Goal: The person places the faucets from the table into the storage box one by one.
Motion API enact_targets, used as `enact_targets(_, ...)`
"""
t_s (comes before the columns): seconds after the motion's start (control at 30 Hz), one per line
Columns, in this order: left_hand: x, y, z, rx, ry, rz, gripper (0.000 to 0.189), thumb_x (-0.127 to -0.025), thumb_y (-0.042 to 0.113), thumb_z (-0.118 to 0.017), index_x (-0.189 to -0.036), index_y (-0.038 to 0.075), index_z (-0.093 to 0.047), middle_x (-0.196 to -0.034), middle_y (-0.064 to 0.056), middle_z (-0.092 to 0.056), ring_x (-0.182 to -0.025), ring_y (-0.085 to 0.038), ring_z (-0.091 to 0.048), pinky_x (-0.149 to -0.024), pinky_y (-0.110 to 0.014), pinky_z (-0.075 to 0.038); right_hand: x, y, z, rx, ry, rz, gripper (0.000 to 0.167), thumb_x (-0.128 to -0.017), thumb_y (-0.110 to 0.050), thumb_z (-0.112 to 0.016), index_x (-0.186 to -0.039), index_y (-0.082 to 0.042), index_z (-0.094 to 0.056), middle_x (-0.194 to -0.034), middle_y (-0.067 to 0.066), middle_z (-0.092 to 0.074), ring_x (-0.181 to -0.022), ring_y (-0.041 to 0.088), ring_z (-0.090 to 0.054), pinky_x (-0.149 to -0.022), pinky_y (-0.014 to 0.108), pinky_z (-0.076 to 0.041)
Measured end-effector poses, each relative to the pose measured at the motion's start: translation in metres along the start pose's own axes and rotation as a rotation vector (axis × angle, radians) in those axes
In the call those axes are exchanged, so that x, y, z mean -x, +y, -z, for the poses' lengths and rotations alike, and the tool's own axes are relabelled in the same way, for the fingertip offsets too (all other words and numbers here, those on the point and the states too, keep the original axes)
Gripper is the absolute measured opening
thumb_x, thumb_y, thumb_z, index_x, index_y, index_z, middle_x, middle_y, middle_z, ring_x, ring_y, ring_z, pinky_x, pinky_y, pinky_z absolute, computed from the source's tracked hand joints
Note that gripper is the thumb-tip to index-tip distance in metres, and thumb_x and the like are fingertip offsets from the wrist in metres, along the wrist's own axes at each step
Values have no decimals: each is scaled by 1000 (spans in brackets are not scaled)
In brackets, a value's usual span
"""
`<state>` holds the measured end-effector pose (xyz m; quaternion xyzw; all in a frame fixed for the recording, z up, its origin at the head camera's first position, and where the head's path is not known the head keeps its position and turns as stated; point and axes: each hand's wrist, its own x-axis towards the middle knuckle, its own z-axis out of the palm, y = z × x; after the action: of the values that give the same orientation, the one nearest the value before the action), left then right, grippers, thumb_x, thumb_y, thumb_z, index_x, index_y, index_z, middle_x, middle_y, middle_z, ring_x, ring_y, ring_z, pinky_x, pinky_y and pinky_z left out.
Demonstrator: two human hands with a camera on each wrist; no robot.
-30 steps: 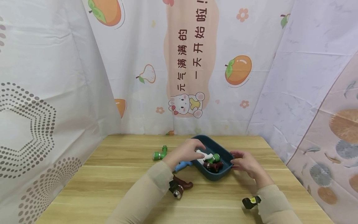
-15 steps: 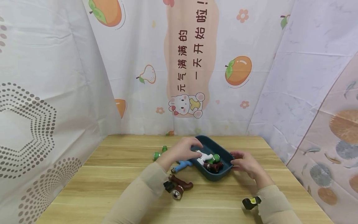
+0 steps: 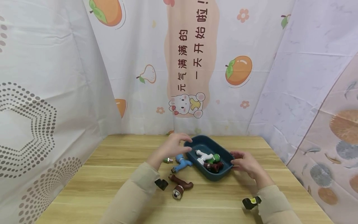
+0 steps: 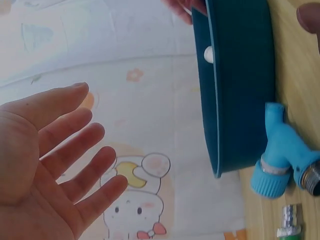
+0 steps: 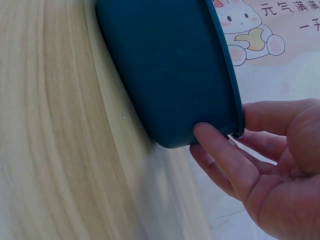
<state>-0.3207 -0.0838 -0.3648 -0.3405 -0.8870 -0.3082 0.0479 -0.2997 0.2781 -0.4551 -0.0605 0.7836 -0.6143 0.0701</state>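
Observation:
My left hand (image 3: 171, 147) hovers beside the far left end of a dark teal plastic bin (image 3: 202, 140), fingers spread and holding nothing. In the left wrist view its palm (image 4: 30, 165) faces the camera. My right hand (image 3: 246, 163) pinches the bin's rim at the right corner; the right wrist view has fingers (image 5: 225, 155) against the outer wall. Inside the bin lie a white tap (image 3: 205, 155), a green tap (image 3: 215, 158) and a dark brown tap (image 3: 213, 166). A blue tap (image 3: 181, 164) lies by the bin's left side. Partly behind the left arm is a green tap (image 3: 168, 160).
Closer to me on the wooden table (image 3: 212, 202) lies another brown tap (image 3: 181, 186), right of the left sleeve. Black wrist cameras stick out from both sleeves. Printed curtains (image 3: 145, 102) hang behind the table and at both sides.
My left hand has drawn back leftward from over the bin, uncovering the blue tap and covering most of the green one. The right hand stays on the rim.

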Motion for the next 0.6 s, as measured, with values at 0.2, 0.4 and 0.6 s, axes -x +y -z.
enact_targets(0.2, 7, -8, 8, 3, 46, 7, 27, -93, 25, -76, -118, 16, -74, -128, 1, -67, -121, -18, -58, -99, -42, -50, 0, -1, 0, -4, 1, -1, 54, -94, 10, -57, -144, 18, -39, -132, 37, -47, -110, 39, -61, -91, 53, -55)
enact_targets(0.4, 15, -16, 14, 31, 67, 37, 27, -92, 23, -77, -118, 17, -74, -124, 4, -67, -118, -19, -58, -98, -44, -51, -1, 1, -1, -5, 0, -4, 54, -94, 10, -58, -144, 17, -40, -133, 36, -48, -110, 38, -62, -89, 52, -55)
enact_targets(0.6, 21, -27, 19, 70, 101, 67, 31, -92, 21, -78, -121, 13, -72, -129, -3, -65, -122, -26, -58, -101, -49, -49, 0, 1, -1, -7, 2, -4, 54, -94, 10, -58, -144, 17, -40, -132, 36, -48, -110, 39, -62, -89, 51, -56)
